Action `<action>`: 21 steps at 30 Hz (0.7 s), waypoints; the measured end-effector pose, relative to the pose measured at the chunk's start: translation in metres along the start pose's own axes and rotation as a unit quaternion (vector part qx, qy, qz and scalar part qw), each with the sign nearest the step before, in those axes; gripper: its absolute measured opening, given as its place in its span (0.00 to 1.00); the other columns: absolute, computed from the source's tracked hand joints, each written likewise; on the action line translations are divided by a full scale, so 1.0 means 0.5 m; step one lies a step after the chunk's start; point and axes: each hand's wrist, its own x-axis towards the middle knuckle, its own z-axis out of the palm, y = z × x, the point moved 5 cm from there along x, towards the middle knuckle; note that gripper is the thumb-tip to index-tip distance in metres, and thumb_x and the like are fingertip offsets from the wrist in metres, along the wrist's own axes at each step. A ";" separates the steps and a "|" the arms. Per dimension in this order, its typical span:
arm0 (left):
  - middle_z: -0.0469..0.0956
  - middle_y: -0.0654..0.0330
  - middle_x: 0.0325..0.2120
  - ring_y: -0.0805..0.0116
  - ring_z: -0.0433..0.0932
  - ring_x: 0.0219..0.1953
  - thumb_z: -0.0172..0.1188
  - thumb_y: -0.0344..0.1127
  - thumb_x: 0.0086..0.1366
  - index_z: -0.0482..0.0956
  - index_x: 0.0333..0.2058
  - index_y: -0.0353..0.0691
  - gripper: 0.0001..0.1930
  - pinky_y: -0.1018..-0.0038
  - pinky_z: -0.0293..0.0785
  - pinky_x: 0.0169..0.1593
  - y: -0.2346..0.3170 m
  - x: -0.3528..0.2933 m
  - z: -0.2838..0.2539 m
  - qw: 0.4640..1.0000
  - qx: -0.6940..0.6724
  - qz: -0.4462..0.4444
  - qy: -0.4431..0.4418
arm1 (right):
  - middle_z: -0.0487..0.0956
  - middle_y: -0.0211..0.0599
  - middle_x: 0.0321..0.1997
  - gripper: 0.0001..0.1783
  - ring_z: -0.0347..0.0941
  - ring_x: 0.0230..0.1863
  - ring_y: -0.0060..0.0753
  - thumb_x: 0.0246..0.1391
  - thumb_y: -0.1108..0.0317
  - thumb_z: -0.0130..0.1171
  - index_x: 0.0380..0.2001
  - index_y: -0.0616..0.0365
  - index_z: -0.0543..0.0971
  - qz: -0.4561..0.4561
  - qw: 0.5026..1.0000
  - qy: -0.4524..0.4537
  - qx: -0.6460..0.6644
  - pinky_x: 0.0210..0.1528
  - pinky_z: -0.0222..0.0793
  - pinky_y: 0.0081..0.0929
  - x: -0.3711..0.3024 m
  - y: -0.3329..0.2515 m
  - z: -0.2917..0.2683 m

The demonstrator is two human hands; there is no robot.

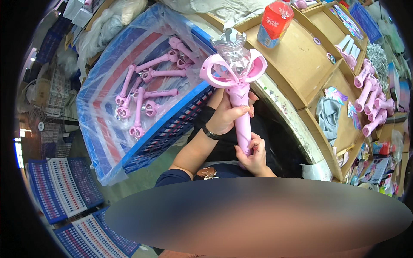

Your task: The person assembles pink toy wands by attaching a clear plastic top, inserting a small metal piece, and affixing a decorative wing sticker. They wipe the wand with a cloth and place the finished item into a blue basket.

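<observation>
A pink toy wand (241, 124) stands nearly upright in front of me. Its top carries pink loops around a clear faceted ball, capped by a silver crown. My left hand (226, 114), with a dark band at the wrist, wraps the handle below the loops. Lower down, my right hand (255, 158) has its fingers closed around the handle's bottom end. To the left, a blue, white and red basket (183, 104) lined with clear plastic holds several similar pink wands (165, 73).
Cardboard trays (286, 71) line the bench at right, with a red-capped drink bottle (275, 23) on them. Farther right lie a grey cloth (328, 116), a pile of pink handles (371, 96) and white-and-pink parts (349, 52). Striped baskets (66, 185) sit at lower left.
</observation>
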 end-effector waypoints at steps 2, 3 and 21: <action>0.74 0.52 0.37 0.67 0.74 0.31 0.55 0.32 0.55 0.67 0.45 0.31 0.19 0.72 0.72 0.38 0.003 0.000 -0.001 1.000 -0.007 -0.003 0.017 | 0.72 0.54 0.43 0.28 0.70 0.25 0.32 0.39 0.71 0.70 0.32 0.58 0.58 0.004 1.000 -0.001 0.013 0.25 0.67 0.23 -0.002 0.004 -0.001; 0.74 0.52 0.37 0.66 0.74 0.32 0.56 0.36 0.57 0.67 0.45 0.31 0.20 0.72 0.72 0.39 0.006 0.000 -0.002 1.000 -0.014 -0.003 0.021 | 0.72 0.54 0.43 0.28 0.70 0.25 0.32 0.39 0.71 0.70 0.32 0.58 0.57 0.013 1.000 -0.004 0.017 0.25 0.67 0.23 -0.004 0.008 -0.001; 0.68 0.57 0.48 0.73 0.69 0.49 0.57 0.37 0.63 0.59 0.57 0.33 0.27 0.72 0.72 0.49 0.090 0.033 -0.094 0.958 0.207 0.119 0.155 | 0.72 0.56 0.44 0.23 0.76 0.28 0.35 0.48 0.75 0.60 0.31 0.48 0.54 0.316 0.776 -0.127 0.530 0.26 0.75 0.27 -0.013 0.023 -0.016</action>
